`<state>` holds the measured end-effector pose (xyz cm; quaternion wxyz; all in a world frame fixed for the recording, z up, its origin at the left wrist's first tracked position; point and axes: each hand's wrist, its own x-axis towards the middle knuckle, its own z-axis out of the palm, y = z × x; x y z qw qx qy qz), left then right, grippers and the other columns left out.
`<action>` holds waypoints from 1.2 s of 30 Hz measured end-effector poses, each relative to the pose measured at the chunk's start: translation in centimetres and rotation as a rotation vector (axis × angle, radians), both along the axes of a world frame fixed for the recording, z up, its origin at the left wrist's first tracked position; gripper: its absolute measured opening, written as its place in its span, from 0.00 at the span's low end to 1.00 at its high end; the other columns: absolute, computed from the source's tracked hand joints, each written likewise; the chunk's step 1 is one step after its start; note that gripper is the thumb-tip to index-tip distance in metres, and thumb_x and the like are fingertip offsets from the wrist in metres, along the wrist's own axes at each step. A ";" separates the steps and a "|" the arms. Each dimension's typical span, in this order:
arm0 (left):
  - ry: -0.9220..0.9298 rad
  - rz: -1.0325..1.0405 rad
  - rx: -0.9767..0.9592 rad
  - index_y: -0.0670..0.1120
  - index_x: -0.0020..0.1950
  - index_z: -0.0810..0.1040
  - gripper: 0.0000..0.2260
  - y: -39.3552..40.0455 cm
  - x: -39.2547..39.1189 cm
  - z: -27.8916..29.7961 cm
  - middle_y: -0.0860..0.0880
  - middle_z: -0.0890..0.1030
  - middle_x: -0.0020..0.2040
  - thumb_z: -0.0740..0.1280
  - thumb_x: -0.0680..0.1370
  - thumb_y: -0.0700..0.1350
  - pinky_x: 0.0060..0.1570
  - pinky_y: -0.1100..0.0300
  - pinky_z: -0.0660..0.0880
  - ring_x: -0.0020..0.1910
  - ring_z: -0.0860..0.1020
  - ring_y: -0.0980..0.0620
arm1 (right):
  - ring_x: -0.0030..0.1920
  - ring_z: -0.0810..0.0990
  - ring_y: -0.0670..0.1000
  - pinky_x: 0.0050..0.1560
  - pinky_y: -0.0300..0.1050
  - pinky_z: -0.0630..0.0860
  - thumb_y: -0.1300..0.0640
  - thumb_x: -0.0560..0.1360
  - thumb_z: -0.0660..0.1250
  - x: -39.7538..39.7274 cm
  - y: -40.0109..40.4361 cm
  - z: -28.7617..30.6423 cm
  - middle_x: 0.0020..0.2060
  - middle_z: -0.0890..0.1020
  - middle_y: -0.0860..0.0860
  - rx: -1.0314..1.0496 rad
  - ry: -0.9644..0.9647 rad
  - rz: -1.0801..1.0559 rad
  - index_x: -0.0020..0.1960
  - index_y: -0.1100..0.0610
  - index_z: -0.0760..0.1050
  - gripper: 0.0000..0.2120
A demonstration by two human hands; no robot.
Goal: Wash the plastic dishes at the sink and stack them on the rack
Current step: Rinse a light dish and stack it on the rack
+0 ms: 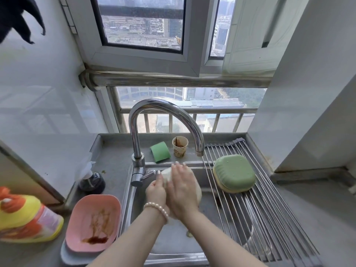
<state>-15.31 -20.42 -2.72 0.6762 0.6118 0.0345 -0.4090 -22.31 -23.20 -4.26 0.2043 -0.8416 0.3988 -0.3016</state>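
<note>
Left hand [156,191] (fingers curled) grips cream dish [194,187]; right hand [181,189] presses flat.

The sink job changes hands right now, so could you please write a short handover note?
Left hand grips the white dish at its edge over the sink; right hand lies flat across it, rubbing.
Done: green dish upside down on the rack, on a cream dish.
Left: finish the white dish, then the stained pink dish and the pale one beneath, left of the sink.
</note>
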 end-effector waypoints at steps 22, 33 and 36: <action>0.132 -0.082 0.138 0.44 0.54 0.76 0.20 0.0 1.6 0.0 0.44 0.80 0.46 0.56 0.80 0.59 0.50 0.52 0.76 0.49 0.78 0.44 | 0.68 0.71 0.54 0.67 0.53 0.66 0.45 0.82 0.44 -2.5 -2.1 1.4 0.67 0.74 0.52 -0.530 0.369 0.355 0.70 0.56 0.67 0.25; 0.245 0.118 0.138 0.39 0.50 0.82 0.25 -1.8 3.4 -6.2 0.43 0.83 0.41 0.71 0.60 0.53 0.49 0.40 0.79 0.39 0.81 0.43 | 0.51 0.75 0.57 0.46 0.48 0.68 0.40 0.79 0.44 -1.6 -3.4 5.0 0.51 0.79 0.55 0.469 0.125 -0.358 0.55 0.57 0.74 0.26; 0.282 0.215 0.158 0.41 0.39 0.79 0.10 -0.7 1.1 -1.4 0.42 0.83 0.43 0.64 0.69 0.47 0.48 0.46 0.79 0.39 0.80 0.43 | 0.63 0.68 0.56 0.59 0.52 0.66 0.34 0.73 0.43 -1.1 -0.2 3.2 0.64 0.70 0.54 0.359 0.020 -0.406 0.68 0.53 0.67 0.34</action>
